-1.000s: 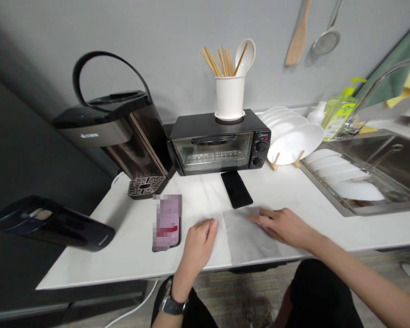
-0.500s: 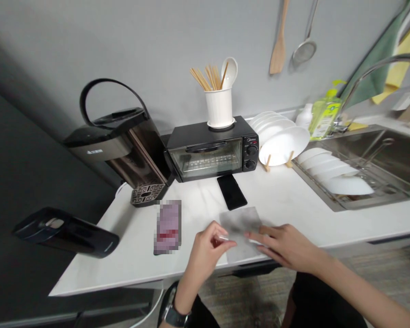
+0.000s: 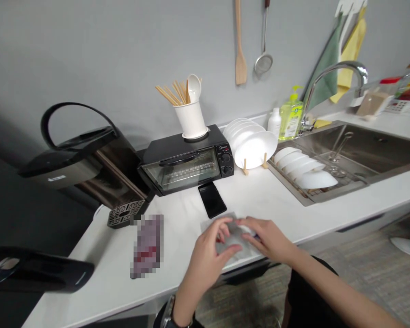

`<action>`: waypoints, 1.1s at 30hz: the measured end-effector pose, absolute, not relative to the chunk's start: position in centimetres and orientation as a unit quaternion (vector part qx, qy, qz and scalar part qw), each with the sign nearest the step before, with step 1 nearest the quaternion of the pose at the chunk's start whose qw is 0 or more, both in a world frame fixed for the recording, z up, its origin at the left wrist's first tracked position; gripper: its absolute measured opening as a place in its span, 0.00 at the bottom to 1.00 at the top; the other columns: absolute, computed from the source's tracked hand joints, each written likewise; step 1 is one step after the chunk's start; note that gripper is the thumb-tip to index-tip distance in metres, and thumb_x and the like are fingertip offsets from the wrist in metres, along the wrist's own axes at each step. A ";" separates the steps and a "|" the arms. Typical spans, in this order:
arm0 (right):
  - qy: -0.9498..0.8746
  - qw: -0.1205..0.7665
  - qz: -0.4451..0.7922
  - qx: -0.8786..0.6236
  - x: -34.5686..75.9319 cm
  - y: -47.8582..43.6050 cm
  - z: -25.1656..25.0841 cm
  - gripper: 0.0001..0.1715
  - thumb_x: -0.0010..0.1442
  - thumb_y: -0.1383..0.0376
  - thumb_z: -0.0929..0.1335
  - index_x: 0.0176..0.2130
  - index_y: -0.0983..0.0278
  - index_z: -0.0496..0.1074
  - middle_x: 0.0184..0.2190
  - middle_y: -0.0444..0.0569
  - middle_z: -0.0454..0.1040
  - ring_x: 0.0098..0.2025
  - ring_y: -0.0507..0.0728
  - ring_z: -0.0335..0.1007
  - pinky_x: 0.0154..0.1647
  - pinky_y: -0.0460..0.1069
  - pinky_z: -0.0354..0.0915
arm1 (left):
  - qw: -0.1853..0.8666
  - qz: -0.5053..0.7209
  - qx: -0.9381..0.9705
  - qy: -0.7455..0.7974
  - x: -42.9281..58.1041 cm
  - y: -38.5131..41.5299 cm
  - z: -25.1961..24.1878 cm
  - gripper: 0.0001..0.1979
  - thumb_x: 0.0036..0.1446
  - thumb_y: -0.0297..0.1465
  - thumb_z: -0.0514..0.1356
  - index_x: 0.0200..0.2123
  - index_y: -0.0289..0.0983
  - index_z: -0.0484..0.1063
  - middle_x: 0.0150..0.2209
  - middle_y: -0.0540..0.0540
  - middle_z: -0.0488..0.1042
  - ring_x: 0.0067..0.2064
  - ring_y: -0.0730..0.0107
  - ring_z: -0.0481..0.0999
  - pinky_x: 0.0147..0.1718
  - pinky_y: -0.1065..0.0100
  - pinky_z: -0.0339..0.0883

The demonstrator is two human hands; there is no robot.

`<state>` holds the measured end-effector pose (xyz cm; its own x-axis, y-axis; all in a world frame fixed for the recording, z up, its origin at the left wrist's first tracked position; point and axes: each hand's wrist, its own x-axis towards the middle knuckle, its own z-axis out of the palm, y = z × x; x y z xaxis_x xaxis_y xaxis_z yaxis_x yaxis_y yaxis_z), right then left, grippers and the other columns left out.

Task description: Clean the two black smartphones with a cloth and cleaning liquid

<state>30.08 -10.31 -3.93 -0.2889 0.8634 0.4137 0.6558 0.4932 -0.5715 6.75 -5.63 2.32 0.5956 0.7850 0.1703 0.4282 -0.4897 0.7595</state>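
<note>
A thin grey translucent sheet [image 3: 235, 255] lies near the counter's front edge, partly covered by both hands. At its left side my left hand [image 3: 210, 257] is open, fingers curved and thumb held apart. My right hand [image 3: 268, 237] is over the sheet's right side, fingertips close to those of the left. Between its fingers and thumb is something small and whitish with a dark bluish bit, too blurred to name. A black phone [image 3: 212, 199] lies flat just behind the sheet. To the left is a pixelated purple packet [image 3: 148, 246].
Behind the phone stands a toaster oven [image 3: 187, 171] carrying a white chopstick holder [image 3: 191, 120]. A water dispenser [image 3: 89, 159] is at left, with a dark container [image 3: 37, 271] nearer. Plates [image 3: 254, 150] fill a rack beside the sink [image 3: 379, 168], which holds several bowls [image 3: 314, 179].
The view has swung right, showing more of the sink. My left thumb and fingers have spread apart, and the clear bit between them no longer shows. My right hand has drawn closer to the left.
</note>
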 end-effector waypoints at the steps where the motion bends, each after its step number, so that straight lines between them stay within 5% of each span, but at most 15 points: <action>1: -0.762 0.387 0.144 -0.500 30.7 -9.1 -4.2 0.26 0.75 0.58 0.61 0.69 0.54 0.57 0.59 0.54 0.72 0.58 0.62 0.72 0.58 0.56 0.67 | 0.306 0.267 0.830 0.382 6.1 -5.3 2.2 0.20 0.66 0.34 0.65 0.60 0.45 0.69 0.44 0.49 0.77 0.44 0.63 0.77 0.47 0.62 0.72; 5: -0.678 0.487 0.142 -0.532 33.0 -3.6 -5.2 0.38 0.72 0.57 0.62 0.74 0.58 0.43 0.57 0.58 0.69 0.55 0.64 0.71 0.61 0.63 0.65 | 0.129 0.222 0.889 0.380 3.4 -4.5 0.3 0.18 0.73 0.34 0.55 0.64 0.47 0.68 0.63 0.45 0.73 0.63 0.56 0.72 0.62 0.51 0.67; 10: -0.623 0.546 0.159 -0.537 33.5 1.5 -5.9 0.46 0.69 0.52 0.65 0.73 0.59 0.39 0.44 0.51 0.70 0.41 0.60 0.72 0.51 0.59 0.72 | 0.069 0.081 0.951 0.291 2.7 -5.5 -2.8 0.31 0.74 0.40 0.54 0.75 0.50 0.47 0.76 0.50 0.53 0.76 0.56 0.55 0.71 0.45 0.57; 14: -0.616 0.538 0.149 -0.556 34.0 2.0 -6.1 0.48 0.67 0.48 0.66 0.73 0.61 0.41 0.44 0.53 0.72 0.44 0.63 0.74 0.54 0.63 0.71 | 0.074 0.066 0.951 0.293 2.7 -6.4 -3.2 0.34 0.75 0.45 0.51 0.76 0.50 0.41 0.77 0.50 0.47 0.77 0.56 0.49 0.72 0.44 0.54; 18: -0.571 0.522 0.039 -0.632 34.2 -2.6 -6.7 0.65 0.56 0.42 0.74 0.73 0.68 0.43 0.57 0.67 0.70 0.58 0.75 0.69 0.61 0.73 0.64 | 0.094 0.117 0.939 0.310 1.8 -6.5 -2.7 0.38 0.73 0.47 0.53 0.77 0.49 0.37 0.78 0.46 0.42 0.77 0.55 0.47 0.73 0.44 0.52; 20: -0.538 0.514 -0.049 -0.666 33.0 -6.4 -7.2 0.52 0.62 0.45 0.71 0.72 0.65 0.52 0.61 0.66 0.69 0.64 0.74 0.66 0.65 0.72 0.61 | 0.103 0.146 0.920 0.348 1.8 -5.7 -2.4 0.36 0.74 0.45 0.52 0.77 0.48 0.38 0.78 0.44 0.42 0.77 0.54 0.50 0.72 0.44 0.54; 23: -0.642 0.438 0.011 -0.629 29.5 -11.5 -7.5 0.26 0.72 0.56 0.65 0.66 0.53 0.66 0.64 0.55 0.70 0.65 0.67 0.67 0.68 0.67 0.62 | 0.118 0.152 0.909 0.371 3.5 -2.9 -2.0 0.32 0.75 0.45 0.50 0.76 0.47 0.47 0.78 0.43 0.44 0.76 0.51 0.51 0.72 0.45 0.54; 28: -0.797 0.286 0.063 -0.529 25.1 -13.5 -6.2 0.29 0.73 0.59 0.66 0.70 0.46 0.63 0.69 0.47 0.67 0.71 0.65 0.61 0.73 0.73 0.52 | 0.151 0.130 0.913 0.357 7.1 2.6 -1.6 0.26 0.73 0.43 0.55 0.71 0.47 0.61 0.75 0.45 0.55 0.77 0.42 0.48 0.69 0.35 0.54; 33: -0.800 0.269 0.060 -0.533 25.1 -13.1 -5.8 0.32 0.73 0.59 0.67 0.72 0.51 0.60 0.70 0.49 0.65 0.71 0.66 0.61 0.70 0.70 0.60 | 0.144 0.160 0.900 0.378 5.0 3.7 -1.9 0.16 0.75 0.38 0.52 0.54 0.44 0.78 0.70 0.44 0.66 0.74 0.53 0.59 0.70 0.46 0.58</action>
<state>25.11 -13.05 -5.76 -0.2880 0.8849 0.3660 0.8203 0.4252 -0.3825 4.98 3.68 -1.93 0.6627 0.7270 0.1797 0.6344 -0.6725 0.3812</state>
